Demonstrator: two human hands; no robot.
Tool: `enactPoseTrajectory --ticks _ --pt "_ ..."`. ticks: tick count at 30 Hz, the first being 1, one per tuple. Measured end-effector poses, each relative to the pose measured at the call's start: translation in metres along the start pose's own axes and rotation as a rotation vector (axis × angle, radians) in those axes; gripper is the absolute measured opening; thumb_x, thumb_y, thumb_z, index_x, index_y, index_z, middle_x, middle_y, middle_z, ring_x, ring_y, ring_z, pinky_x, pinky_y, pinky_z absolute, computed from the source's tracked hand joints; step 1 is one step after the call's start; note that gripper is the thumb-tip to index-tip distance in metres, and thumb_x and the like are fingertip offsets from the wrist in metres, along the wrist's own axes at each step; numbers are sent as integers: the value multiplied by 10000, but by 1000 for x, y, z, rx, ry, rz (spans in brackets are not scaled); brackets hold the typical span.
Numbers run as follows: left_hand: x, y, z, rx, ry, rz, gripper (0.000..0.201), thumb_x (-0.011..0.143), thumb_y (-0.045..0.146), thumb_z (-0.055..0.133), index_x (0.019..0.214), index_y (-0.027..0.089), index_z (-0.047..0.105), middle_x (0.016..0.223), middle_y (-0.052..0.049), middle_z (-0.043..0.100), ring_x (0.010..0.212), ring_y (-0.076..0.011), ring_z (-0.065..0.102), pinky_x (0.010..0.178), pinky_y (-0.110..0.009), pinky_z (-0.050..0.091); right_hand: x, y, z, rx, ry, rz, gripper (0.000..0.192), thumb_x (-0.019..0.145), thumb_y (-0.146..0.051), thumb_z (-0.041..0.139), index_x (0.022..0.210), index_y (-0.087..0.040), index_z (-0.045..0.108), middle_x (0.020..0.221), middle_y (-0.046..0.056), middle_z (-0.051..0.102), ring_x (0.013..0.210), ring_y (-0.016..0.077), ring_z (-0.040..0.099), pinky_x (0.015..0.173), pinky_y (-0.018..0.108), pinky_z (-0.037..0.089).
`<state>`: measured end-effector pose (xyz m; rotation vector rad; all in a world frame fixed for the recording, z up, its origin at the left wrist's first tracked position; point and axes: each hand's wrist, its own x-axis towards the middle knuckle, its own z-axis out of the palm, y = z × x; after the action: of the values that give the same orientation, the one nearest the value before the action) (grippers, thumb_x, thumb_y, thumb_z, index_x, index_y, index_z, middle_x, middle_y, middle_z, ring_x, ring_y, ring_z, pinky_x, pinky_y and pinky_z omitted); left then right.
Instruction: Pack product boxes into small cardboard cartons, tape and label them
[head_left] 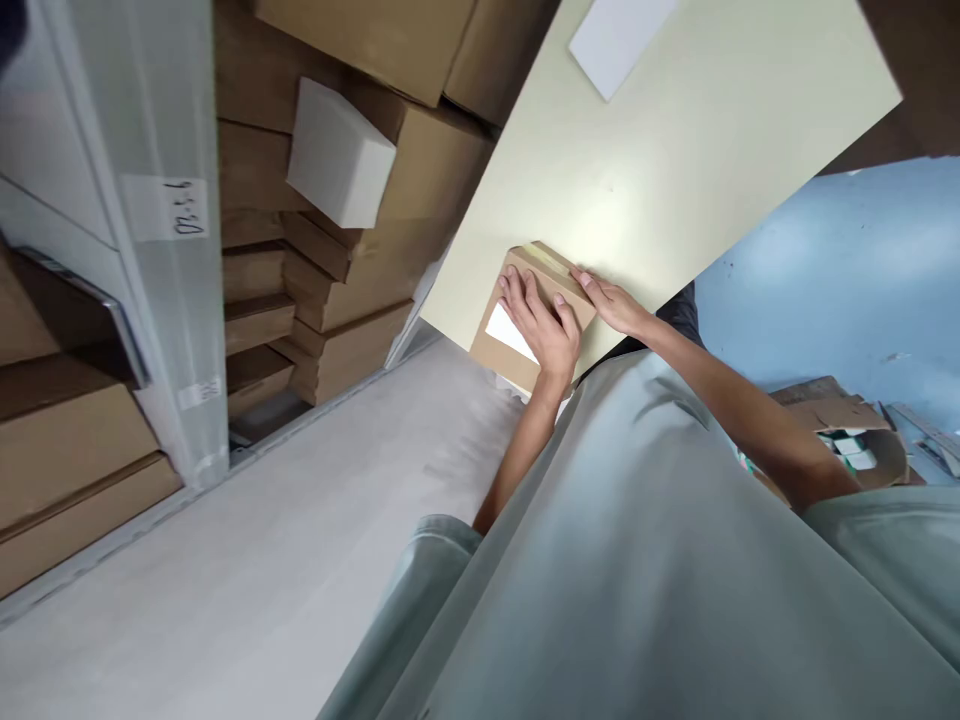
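Note:
A small brown cardboard box (525,270) with a white label lies at the near edge of a pale yellow table (675,180). My left hand (541,322) lies flat on top of the box, fingers spread over the label. On the box's right side rests my right hand (609,302), fingers pressed along a taped edge. The view is tilted, and my pale green shirt fills the lower right.
A white sheet (619,35) lies at the table's far end. Stacked cardboard boxes (352,300) and a white box (337,155) fill grey shelving (150,250) on the left. A light floor aisle runs between. An open carton (847,440) sits at right on blue floor.

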<state>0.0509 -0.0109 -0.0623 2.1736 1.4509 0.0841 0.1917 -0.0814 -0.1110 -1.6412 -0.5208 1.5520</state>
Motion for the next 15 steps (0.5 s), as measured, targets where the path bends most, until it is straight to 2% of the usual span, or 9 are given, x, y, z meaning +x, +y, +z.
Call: enactPoseTrajectory --ticks 4,7,9,11,13,15 --pt "14 -6 -13 -102 12 73 688 1191 585 375 1754 195 437 1883 -176 341 1814 -293 175 1484 -539 148 -27 -4 -4 8 172 48 1048 1040 -980 223 1699 -263 608 1812 4 499 1773 289 320 1498 489 152" --pt "40 -19 -27 -187 -25 58 691 1177 642 393 1726 232 478 1853 -152 410 1786 -278 276 1477 -495 209 -44 -6 -5 -5 99 100 1003 1049 -949 340 1678 -224 630 1806 44 506 1764 297 346 1494 475 156" --pt "60 -29 -36 -209 -95 26 704 1148 680 461 1674 221 545 1791 -165 506 1746 -306 365 1467 -500 248 -50 -8 -3 -17 97 152 941 1060 -899 434 1647 -199 656 1793 74 525 1752 303 372 1489 468 175" --pt "76 -39 -47 -205 -182 1 719 1108 698 549 1611 188 613 1706 -191 601 1679 -343 470 1441 -508 306 -54 -11 1 -9 196 236 848 1093 -830 446 1614 -201 677 1759 98 573 1715 317 442 1466 492 259" --pt "84 -47 -60 -189 -226 -32 729 1072 695 618 1572 165 651 1657 -203 646 1619 -365 537 1405 -504 363 -61 -15 7 59 260 353 796 1126 -772 397 1658 -222 619 1743 125 591 1628 323 567 1395 524 411" --pt "83 -51 -75 -180 -254 -87 699 1058 679 643 1532 168 684 1626 -194 677 1568 -378 585 1364 -494 411 -68 -21 12 164 180 458 820 1129 -759 350 1764 -252 466 1775 154 545 1523 310 676 1294 526 542"
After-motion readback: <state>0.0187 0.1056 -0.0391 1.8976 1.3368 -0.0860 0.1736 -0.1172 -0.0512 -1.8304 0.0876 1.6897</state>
